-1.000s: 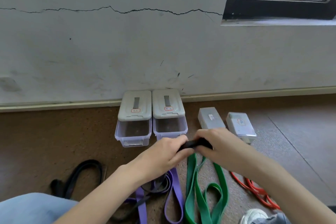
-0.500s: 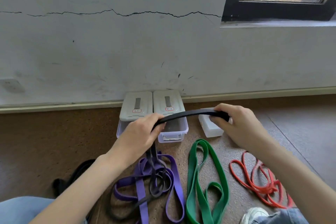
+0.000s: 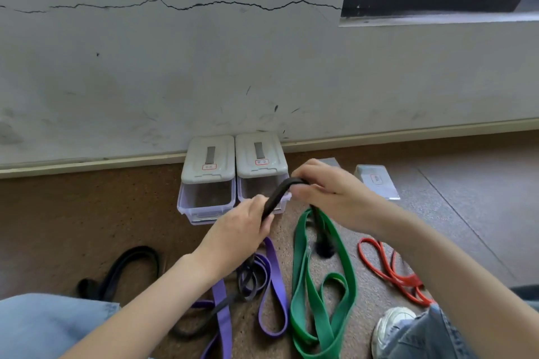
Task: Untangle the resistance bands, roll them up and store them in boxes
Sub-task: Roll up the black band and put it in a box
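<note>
Both hands hold a dark grey band [image 3: 277,198] in the air in front of the boxes. My left hand [image 3: 242,230] grips its lower part and my right hand [image 3: 329,192] grips its upper bend; a loop of it hangs below my right hand over the green band [image 3: 318,300]. The rest of the grey band trails down through the purple band [image 3: 271,285] on the floor. A red band [image 3: 390,274] lies at the right and a black band [image 3: 125,268] at the left. Two lidded clear boxes [image 3: 208,181] stand against the wall.
Two smaller clear boxes [image 3: 376,183] lie on the brown floor behind my right hand, one mostly hidden by it. My jeans-clad knee [image 3: 43,326] is at the lower left and a white shoe [image 3: 393,326] at the lower right. The wall and skirting run close behind the boxes.
My hands have come closer together after spreading the grey band wide. The stretch between them is now short and bent, and a loop of the band hangs below my right hand.
</note>
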Demonstrator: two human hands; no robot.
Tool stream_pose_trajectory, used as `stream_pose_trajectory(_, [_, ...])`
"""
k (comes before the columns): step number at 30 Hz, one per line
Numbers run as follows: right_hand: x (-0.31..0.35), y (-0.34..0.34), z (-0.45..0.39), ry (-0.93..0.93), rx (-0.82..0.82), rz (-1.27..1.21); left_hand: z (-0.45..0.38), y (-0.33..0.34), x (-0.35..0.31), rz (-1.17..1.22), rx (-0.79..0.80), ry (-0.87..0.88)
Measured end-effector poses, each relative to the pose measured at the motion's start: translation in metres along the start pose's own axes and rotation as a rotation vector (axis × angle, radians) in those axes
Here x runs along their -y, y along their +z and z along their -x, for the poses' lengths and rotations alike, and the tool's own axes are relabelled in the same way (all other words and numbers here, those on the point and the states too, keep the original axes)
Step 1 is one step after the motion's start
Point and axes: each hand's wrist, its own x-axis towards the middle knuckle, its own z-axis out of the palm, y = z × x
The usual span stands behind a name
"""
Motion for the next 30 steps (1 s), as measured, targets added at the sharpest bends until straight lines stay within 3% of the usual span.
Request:
stream_pose_trajectory(4, [0.002,-0.007,0.002,-0.069,-0.089,-0.265,-0.003,-0.002,0.000,0.445,0.097,-0.218])
stream_pose_trajectory(8, [-0.003,-0.021,0.003,-0.057,-0.106,-0.447,-0.015,-0.032,-0.010,0.645,-0.074,-0.159])
stream_pose_trajectory(11, [-0.001,-0.025,0.004,-0.088,-0.064,-0.470,-0.018,-0.041,-0.018,0.751,-0.082,-0.164])
stream_pose_trajectory(15, [0.003,-0.018,0.005,-0.076,-0.040,-0.244,-0.018,-0.036,-0.023,0.700,-0.013,-0.126])
stream_pose_trajectory(21, [0.003,-0.012,0.005,-0.053,-0.116,-0.180,-0.016,-0.021,-0.028,0.486,-0.099,-0.049])
stream_pose_trajectory(23, [0.004,-0.011,0.006,-0.079,-0.157,-0.248,-0.012,-0.014,-0.027,0.438,-0.100,-0.061])
stream_pose_trajectory(27, [0.003,-0.022,0.008,-0.055,-0.339,-0.637,-0.002,-0.001,-0.018,0.336,0.076,-0.111])
stream_pose_trajectory(30, [-0.002,-0.026,0.009,-0.024,-0.347,-0.641,-0.007,-0.012,-0.010,0.434,0.033,-0.155])
